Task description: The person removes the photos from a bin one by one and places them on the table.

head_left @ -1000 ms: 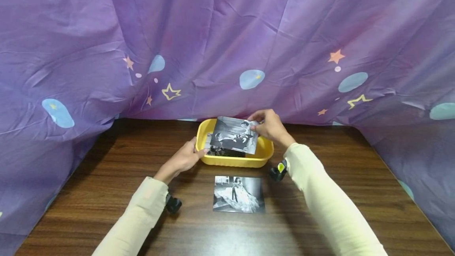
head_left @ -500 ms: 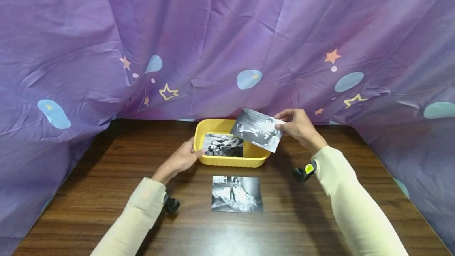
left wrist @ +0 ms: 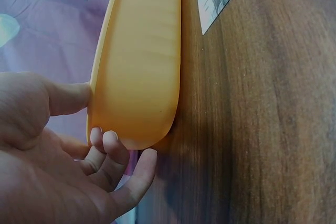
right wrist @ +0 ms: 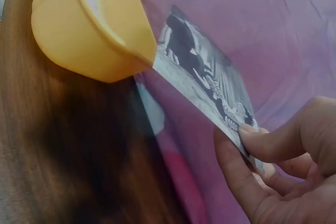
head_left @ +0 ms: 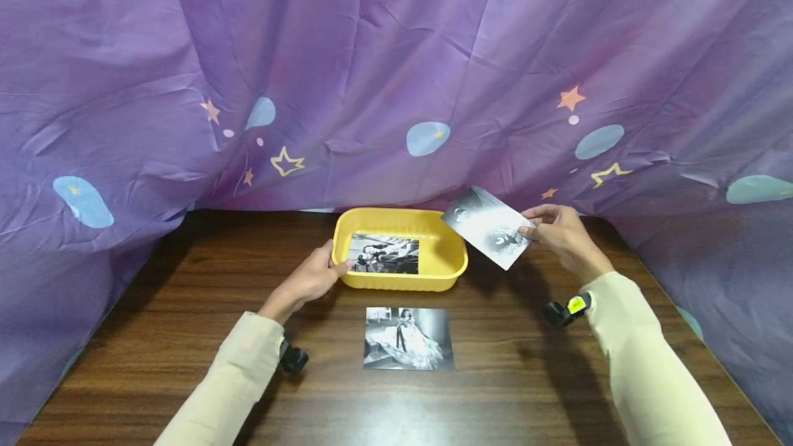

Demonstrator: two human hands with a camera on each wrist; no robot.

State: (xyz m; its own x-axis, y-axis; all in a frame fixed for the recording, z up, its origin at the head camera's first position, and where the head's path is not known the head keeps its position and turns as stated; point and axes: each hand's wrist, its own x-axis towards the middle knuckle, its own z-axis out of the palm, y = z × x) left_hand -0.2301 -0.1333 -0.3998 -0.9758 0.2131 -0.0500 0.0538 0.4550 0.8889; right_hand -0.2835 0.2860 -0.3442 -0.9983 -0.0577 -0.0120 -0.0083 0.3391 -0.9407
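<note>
"What's changed?"
"On the desk [head_left: 180, 308], a yellow tray [head_left: 399, 282]. The left hand [head_left: 310, 276] grips its end; the right hand [head_left: 562, 234] pinches a photo [head_left: 486, 227], now swung mostly past it, so removal seems underway. 1 inner photo [head_left: 390, 257] remains."

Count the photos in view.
3: one photo in the right hand, another photo inside the yellow tray, a third photo on the table. More could lie hidden beneath the second.

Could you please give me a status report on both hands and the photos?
Left hand gripping yellow tray. Right hand pinching photo aloft. Second photo inside tray; third photo on table. No obstruction visible.
</note>
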